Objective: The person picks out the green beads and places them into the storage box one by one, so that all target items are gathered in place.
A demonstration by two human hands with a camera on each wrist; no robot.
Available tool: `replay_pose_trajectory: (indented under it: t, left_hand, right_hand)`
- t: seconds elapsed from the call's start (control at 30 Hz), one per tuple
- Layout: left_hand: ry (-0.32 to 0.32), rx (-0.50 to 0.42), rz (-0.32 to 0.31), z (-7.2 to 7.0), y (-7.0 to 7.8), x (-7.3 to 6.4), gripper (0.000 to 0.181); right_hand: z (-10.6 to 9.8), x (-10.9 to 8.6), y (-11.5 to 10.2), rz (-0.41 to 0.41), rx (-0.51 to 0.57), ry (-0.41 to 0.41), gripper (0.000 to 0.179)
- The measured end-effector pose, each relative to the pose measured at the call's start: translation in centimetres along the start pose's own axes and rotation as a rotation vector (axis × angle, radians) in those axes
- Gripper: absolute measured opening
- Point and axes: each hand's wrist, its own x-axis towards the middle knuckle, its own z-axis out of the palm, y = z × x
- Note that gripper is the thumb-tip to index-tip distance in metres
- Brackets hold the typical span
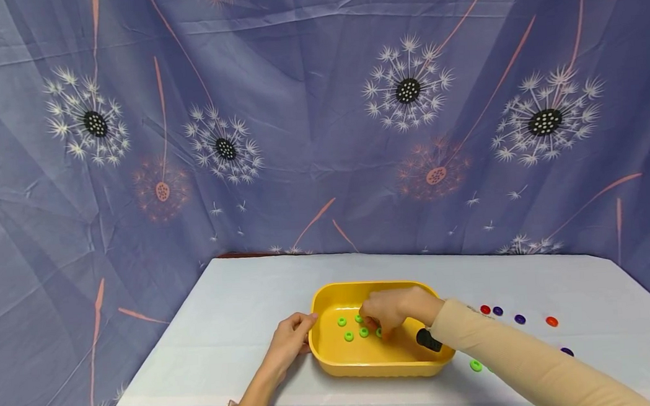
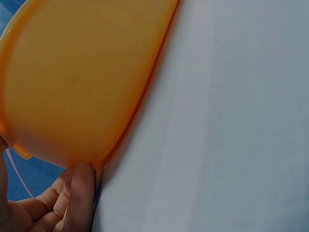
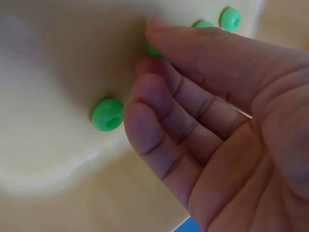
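A yellow plastic basin [image 1: 380, 369] stands on the table with several small green rings [image 1: 348, 336] on its floor. At its left end, my left hand [image 1: 294, 335] grips the rim with thumb and fingers; the left wrist view shows the thumb [image 2: 82, 188] against the basin wall [image 2: 82, 87]. Inside the basin, my right hand [image 1: 390, 308] reaches down with curled fingers. Up close, its thumb and index finger pinch a green ring [image 3: 155, 52], mostly hidden by the thumb. Another green ring [image 3: 107, 115] lies just beside the other fingertips.
Right of the basin, red rings [image 1: 552, 321], dark purple rings [image 1: 519, 319] and green rings [image 1: 476, 365] lie scattered on the white tabletop [image 1: 241, 301]. My right sleeve [image 1: 512, 347] covers part of that area. A blue dandelion-print cloth [image 1: 310, 135] hangs behind the table.
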Motion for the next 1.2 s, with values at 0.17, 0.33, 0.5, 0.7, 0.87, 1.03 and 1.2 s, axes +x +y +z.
replay_pose_trajectory:
  t: [0.17,0.33,0.5,0.7,0.87,1.03,1.2]
  left_hand:
    - [-0.006,-0.006,0.005,0.0,0.1,0.0,0.043]
    - [-0.005,-0.004,0.003,0.2,0.2,-0.1,0.044]
    - [-0.005,0.003,0.002,0.2,0.3,-0.1,0.044]
    - [-0.006,0.012,0.007,0.2,0.3,0.0,0.044]
    - [-0.008,0.008,0.009,0.2,0.2,0.0,0.046]
    - [-0.007,0.007,0.006,0.2,0.2,-0.1,0.047]
    - [-0.007,0.004,0.003,0.2,0.1,-0.2,0.047]
  right_hand:
    - [-0.1,-0.1,-0.1,0.012,0.018,-0.002,0.021]
    - [-0.1,-0.3,-0.2,0.022,0.027,-0.009,0.021]
    - [-0.2,-0.6,-0.1,0.031,0.051,-0.006,0.019]
    - [-0.5,-1.0,0.3,0.037,0.067,0.015,0.016]
    - [-0.8,-1.4,0.6,0.021,0.083,0.049,0.015]
    - [-1.5,-2.2,1.2,-0.013,0.111,0.104,0.012]
    - [-2.1,-3.5,2.1,-0.06,0.134,0.177,0.015]
